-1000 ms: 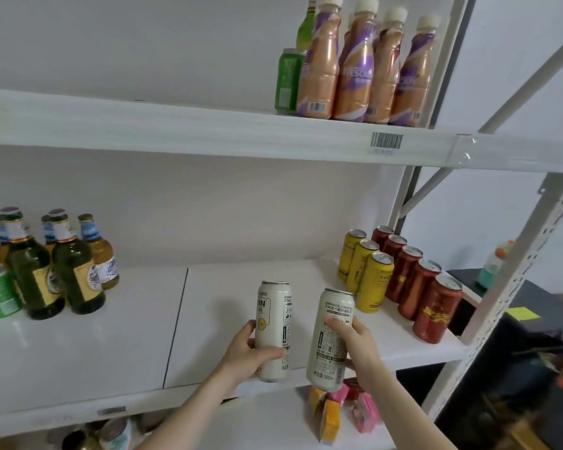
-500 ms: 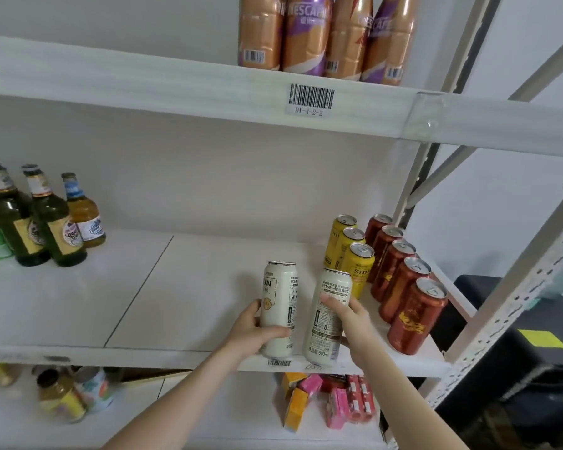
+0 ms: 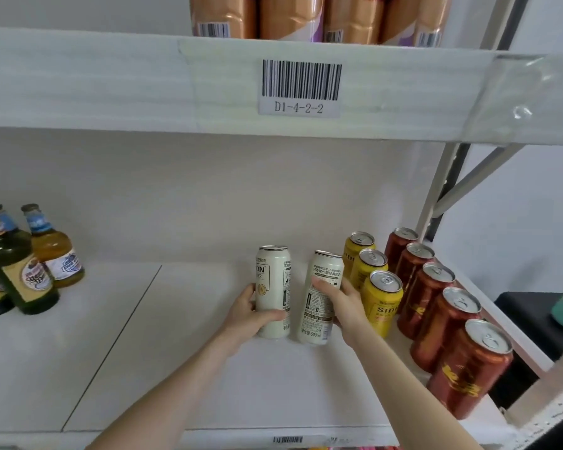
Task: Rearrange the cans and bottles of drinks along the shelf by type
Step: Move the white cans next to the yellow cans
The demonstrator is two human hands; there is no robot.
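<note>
Both hands are wrapped around tall white cans on the middle shelf (image 3: 117, 336). On the left, the left hand (image 3: 251, 316) curls around the lower half of the left white can (image 3: 272, 287), thumb across its front and fingers behind; that can stands upright with its base at or just above the shelf board, which of the 2 I cannot tell. Just beside it, the right hand (image 3: 345, 303) clamps the right white can (image 3: 320, 297) from its right side, fingers lying across the printed label; this can leans slightly, top tipped to the right. The 2 white cans are close but apart.

Far left on the same shelf stand several glass beer bottles (image 3: 30, 264), green and amber, well apart from the hands. Right of the right hand runs a row of 3 yellow cans (image 3: 382, 300), the nearest touching or almost touching the wrist. Beyond them a row of 5 red cans (image 3: 446, 323) lines the shelf's right edge. Overhead, the upper shelf (image 3: 111, 82) carries a barcode label (image 3: 301, 87) reading D1-4-2-2 and the bases of orange-brown bottles (image 3: 293, 14).
</note>
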